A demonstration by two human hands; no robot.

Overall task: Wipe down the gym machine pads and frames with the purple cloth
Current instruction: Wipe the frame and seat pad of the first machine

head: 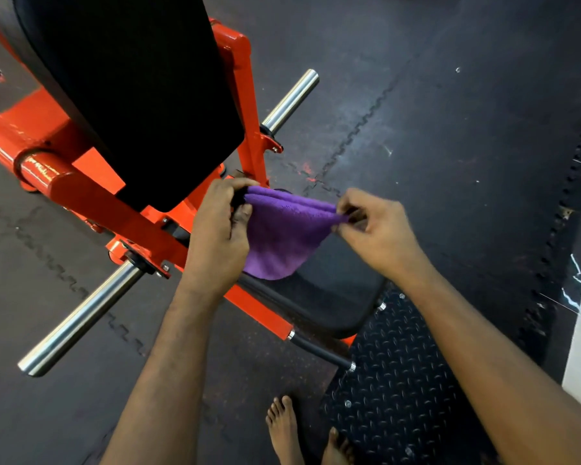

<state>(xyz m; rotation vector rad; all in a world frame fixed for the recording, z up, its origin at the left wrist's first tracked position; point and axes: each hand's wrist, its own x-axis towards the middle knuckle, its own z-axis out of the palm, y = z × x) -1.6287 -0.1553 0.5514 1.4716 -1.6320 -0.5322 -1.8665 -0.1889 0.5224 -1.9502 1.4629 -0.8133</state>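
The person holds the purple cloth (282, 236) stretched between both hands, in the air just above the black seat pad (332, 297) of the orange frame (91, 199). The left hand (215, 229) grips one folded corner, its fingers (241, 213) curled round the edge. The right hand (376, 229) pinches the opposite corner. The cloth's middle sags in a rounded fold. The tall black back pad (131, 95) stands beyond, with steel bars (78, 317) sticking out on either side. Bare feet (284, 427) stand on the rubber floor (450, 129) beside a studded footplate (399, 380).
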